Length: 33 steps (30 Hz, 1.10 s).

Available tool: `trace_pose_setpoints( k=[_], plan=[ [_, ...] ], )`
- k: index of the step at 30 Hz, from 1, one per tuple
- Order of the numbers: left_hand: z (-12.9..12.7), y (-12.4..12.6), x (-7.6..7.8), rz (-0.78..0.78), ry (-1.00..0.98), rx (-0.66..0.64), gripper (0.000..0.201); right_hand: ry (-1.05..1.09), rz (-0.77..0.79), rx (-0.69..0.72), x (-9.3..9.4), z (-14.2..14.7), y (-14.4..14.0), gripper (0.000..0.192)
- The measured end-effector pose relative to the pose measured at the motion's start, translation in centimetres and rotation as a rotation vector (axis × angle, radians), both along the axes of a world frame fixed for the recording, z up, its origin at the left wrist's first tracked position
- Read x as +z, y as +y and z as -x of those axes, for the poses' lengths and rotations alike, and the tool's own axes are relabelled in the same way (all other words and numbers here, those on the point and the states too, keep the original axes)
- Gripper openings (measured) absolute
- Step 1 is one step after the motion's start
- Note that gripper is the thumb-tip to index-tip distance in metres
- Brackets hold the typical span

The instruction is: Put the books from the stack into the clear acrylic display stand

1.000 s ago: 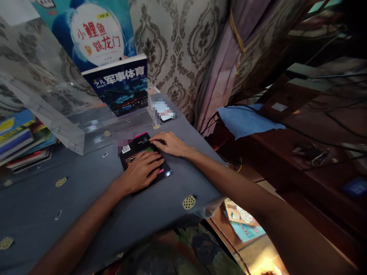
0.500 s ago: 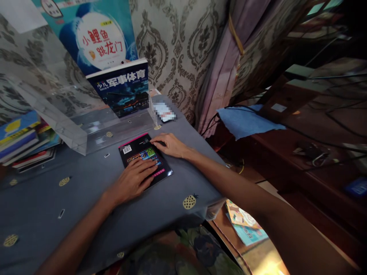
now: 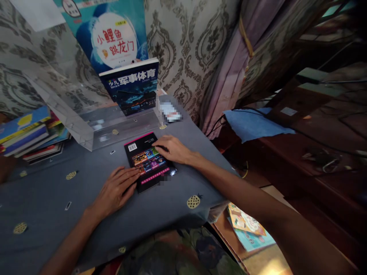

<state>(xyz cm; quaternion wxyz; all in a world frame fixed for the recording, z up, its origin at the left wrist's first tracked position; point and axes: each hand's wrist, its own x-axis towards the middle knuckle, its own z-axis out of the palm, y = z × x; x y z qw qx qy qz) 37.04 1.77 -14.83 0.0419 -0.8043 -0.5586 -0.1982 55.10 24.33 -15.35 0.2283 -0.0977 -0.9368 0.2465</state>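
A black book (image 3: 147,165) with a pink edge, a barcode and rows of small colourful pictures lies flat on the patterned grey tablecloth (image 3: 94,183). My left hand (image 3: 116,190) is open, palm down, its fingertips over the book's left edge and the rest on the cloth. On the book's upper right side rests my right hand (image 3: 173,149), fingers loosely bent and apart, gripping nothing. Behind the book, a clear acrylic stand (image 3: 126,128) holds a dark blue book (image 3: 137,91) upright, with a taller teal book (image 3: 88,34) behind it.
Stacked books (image 3: 34,133) sit at the table's left. A blurred-out phone (image 3: 170,111) lies beside the stand. Right of the table are a pink curtain (image 3: 220,88), a blue cloth (image 3: 255,124) and dark furniture with cables. More books (image 3: 249,229) lie below the table's right edge.
My left hand has slid left, from the middle of the black book to its left edge, uncovering more of the pictures. My right hand stays on the book's right side. The view has shifted slightly.
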Motion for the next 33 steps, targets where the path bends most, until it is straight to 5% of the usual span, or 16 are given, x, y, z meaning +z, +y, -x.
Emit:
trace_pose_setpoints(
  k=[5, 9, 25, 33],
  plan=[
    [-0.4, -0.3, -0.2, -0.012, -0.015, 0.04, 0.038, -0.052, 0.048, 0.258, 0.6, -0.5, -6.9, 0.041],
    [-0.4, -0.3, -0.4, -0.03, -0.013, 0.045, 0.038, -0.175, 0.02, 0.288, 0.2, -1.9, -9.5, 0.064],
    [-0.6, -0.3, -0.4, -0.031, 0.004, 0.039, 0.039, -0.169, -0.017, 0.063, -2.1, -10.0, -5.4, 0.045],
    [-5.1, 1.1, -0.1, 0.023, 0.095, -0.109, 0.036, -0.165, -0.15, 0.042, -2.3, -10.9, -5.9, 0.044]
  ],
)
